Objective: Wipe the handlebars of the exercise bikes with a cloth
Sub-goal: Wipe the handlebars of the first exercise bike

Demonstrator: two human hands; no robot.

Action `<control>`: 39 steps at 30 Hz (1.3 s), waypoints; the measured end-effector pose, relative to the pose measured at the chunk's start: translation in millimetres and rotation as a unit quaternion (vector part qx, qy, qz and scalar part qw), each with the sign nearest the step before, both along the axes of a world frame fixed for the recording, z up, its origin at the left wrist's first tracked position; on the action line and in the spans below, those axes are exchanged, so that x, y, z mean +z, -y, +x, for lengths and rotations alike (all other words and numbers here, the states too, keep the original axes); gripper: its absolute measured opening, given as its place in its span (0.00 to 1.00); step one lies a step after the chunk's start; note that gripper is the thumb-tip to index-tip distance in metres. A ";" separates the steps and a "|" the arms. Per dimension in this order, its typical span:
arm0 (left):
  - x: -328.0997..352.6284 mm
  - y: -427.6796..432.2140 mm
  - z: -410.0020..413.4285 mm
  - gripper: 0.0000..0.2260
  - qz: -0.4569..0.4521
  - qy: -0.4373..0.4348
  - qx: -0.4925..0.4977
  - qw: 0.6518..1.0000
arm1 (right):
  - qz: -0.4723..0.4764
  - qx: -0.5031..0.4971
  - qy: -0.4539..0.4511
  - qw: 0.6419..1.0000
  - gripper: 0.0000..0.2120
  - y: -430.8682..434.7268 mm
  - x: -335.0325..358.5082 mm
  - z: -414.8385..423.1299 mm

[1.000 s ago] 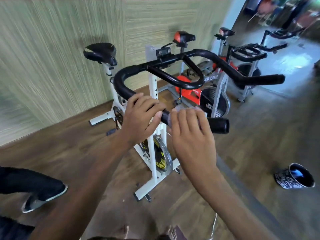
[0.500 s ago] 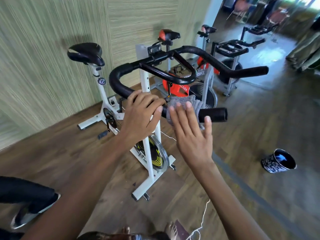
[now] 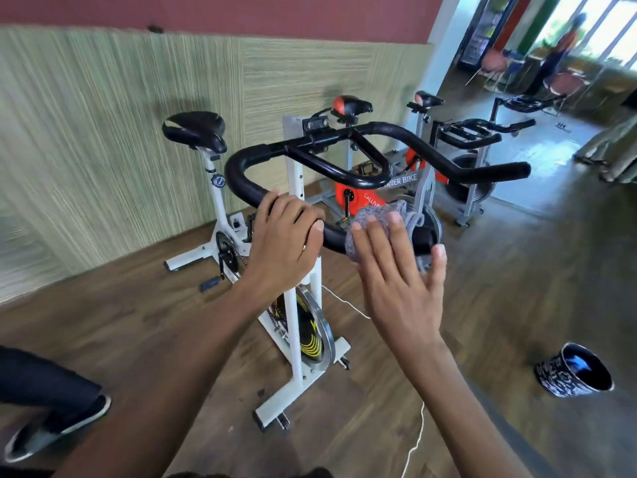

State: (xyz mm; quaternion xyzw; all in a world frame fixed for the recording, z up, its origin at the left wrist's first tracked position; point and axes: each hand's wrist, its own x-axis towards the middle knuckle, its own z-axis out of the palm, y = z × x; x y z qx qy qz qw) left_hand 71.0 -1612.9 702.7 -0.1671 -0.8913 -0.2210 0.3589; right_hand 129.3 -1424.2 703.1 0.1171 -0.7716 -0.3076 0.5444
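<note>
A white exercise bike (image 3: 296, 298) stands in front of me with black padded handlebars (image 3: 406, 136). My left hand (image 3: 286, 243) curls round the near left grip of the bar. A grey cloth (image 3: 375, 215) is draped over that same grip close to its end. My right hand (image 3: 396, 281) has straight, spread fingers, and its fingertips press on the cloth from the near side. The grip's end cap (image 3: 425, 238) shows just right of the cloth.
Two more bikes stand behind: an orange and grey one (image 3: 365, 198) and a grey one (image 3: 472, 146). A patterned black cup (image 3: 572, 370) sits on the wooden floor at right. Another person's leg and shoe (image 3: 48, 419) are at lower left. A white cord (image 3: 417, 439) trails on the floor.
My right hand went from wrapped over the cloth on the grip to flat with straight fingers against it. The left hand kept its hold on the bar. The view tilted up.
</note>
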 end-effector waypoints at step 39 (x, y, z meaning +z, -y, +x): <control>-58.4 16.0 -68.9 0.21 -0.024 -0.399 -0.037 0.916 | -0.311 0.611 -0.253 0.683 0.28 91.0 -63.0 -139.7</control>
